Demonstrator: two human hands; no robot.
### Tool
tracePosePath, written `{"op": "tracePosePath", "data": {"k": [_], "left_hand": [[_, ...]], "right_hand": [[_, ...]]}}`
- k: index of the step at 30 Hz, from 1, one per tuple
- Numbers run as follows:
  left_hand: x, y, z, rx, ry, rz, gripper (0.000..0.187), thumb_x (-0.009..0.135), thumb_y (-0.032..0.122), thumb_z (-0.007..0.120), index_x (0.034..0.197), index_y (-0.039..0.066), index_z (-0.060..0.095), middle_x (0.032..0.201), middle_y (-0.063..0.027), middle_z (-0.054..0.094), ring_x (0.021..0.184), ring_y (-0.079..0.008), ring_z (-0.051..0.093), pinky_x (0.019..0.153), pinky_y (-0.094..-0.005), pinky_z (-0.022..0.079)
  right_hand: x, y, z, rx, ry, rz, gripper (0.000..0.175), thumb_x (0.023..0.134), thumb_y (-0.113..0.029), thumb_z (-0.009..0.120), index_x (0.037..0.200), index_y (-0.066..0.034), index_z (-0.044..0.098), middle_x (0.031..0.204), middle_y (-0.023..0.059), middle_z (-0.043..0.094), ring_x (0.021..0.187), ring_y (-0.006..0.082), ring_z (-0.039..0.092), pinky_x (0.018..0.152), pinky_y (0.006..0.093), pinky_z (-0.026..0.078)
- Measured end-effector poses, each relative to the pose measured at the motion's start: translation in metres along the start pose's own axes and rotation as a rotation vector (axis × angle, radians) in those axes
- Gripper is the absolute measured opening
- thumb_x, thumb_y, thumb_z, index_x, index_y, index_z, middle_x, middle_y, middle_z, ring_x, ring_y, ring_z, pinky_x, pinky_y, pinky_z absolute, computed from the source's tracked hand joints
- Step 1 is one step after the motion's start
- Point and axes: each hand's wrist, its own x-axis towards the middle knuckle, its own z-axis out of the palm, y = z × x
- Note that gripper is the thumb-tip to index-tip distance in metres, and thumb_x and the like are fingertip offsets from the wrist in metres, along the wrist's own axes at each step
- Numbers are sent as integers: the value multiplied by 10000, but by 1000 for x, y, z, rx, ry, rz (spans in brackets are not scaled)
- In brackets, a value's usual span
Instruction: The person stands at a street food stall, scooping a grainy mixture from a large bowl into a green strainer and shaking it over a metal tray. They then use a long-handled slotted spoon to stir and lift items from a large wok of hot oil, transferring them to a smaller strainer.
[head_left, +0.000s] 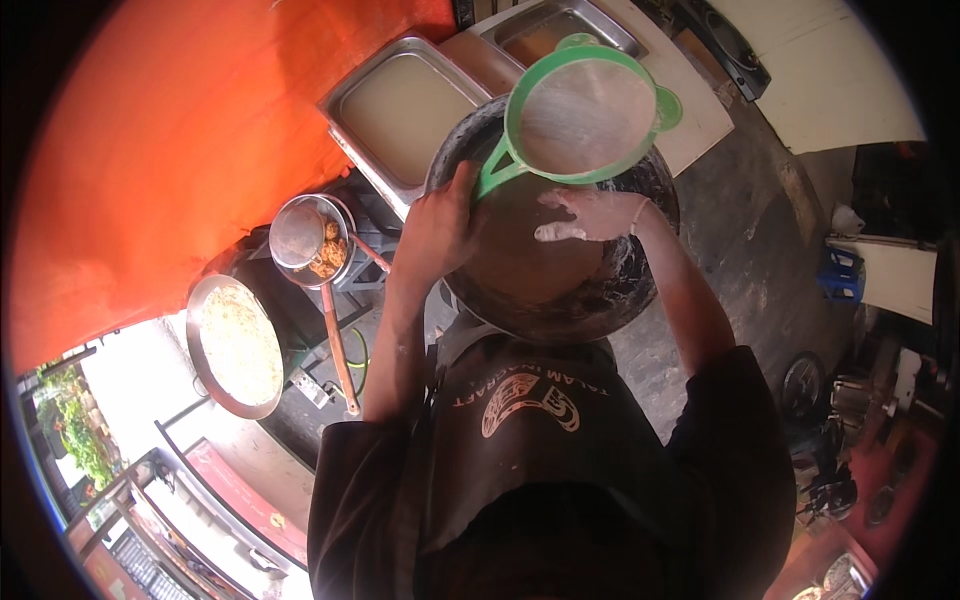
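Note:
My left hand (439, 229) grips the handle of a green plastic sieve (491, 169). The sieve's fine mesh (589, 120) looks whitish, as if dusted with powder, and is tilted over the far side of a large dark round basin (555, 324). Over the basin, just below the sieve's rim, is my right hand (596, 214). White powder coats its fingers, which are apart and hold nothing I can see. A pale brownish layer (525, 255) covers the basin's bottom; whether it is powder or liquid I cannot tell. White streaks mark the basin's right wall.
Beyond the basin stand a metal tray of cloudy liquid (405, 112) and another metal tray (570, 30). To the left, a strainer (304, 232) lies over a bowl with browned fried pieces (330, 251). A wide pan (236, 345) of bubbling oil is nearby. An orange sheet (165, 165) hangs left.

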Motion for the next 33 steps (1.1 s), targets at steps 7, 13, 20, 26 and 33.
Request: {"op": "tracePosePath", "data": {"k": [7,13,20,26,33], "left_hand": [[-7,-19,28,-71,235,1,380,765,110,652,1086,8,476,809,-198,603,769,-395,597,671,-462,476],[-12,-22,29,-233,336,-5,283,791,99,626,1028,14,496,756,-168,567,741,-378,580,662,-453,465],[-14,-24,26,-329,327,10,294,801,107,633,1053,8,517,785,-171,567,739,-376,579,655,-444,458],[-12,-23,23,-387,287,-61,302,806,92,624,1071,-5,517,845,-201,584,801,-405,588,698,-450,467],[-10,-23,31,-349,366,28,326,757,131,640,1027,28,489,745,-143,548,756,-343,586,688,-429,467]], "right_hand": [[75,164,176,-689,110,558,503,894,-220,418,1341,5,465,1481,230,297,1308,432,371,1085,517,277],[70,93,220,-436,-364,293,489,899,-288,463,1319,-37,495,1417,182,403,1283,339,421,1065,445,317],[63,135,174,-475,-493,366,483,907,-360,502,1299,-80,522,1354,134,507,1258,247,470,1046,375,358],[69,90,197,-284,-526,136,507,915,-386,471,1315,-76,500,1360,138,496,1260,253,467,1051,390,359],[50,23,204,1080,-494,177,537,926,-417,434,1335,-71,475,1367,142,483,1261,261,463,1057,406,359]]}}
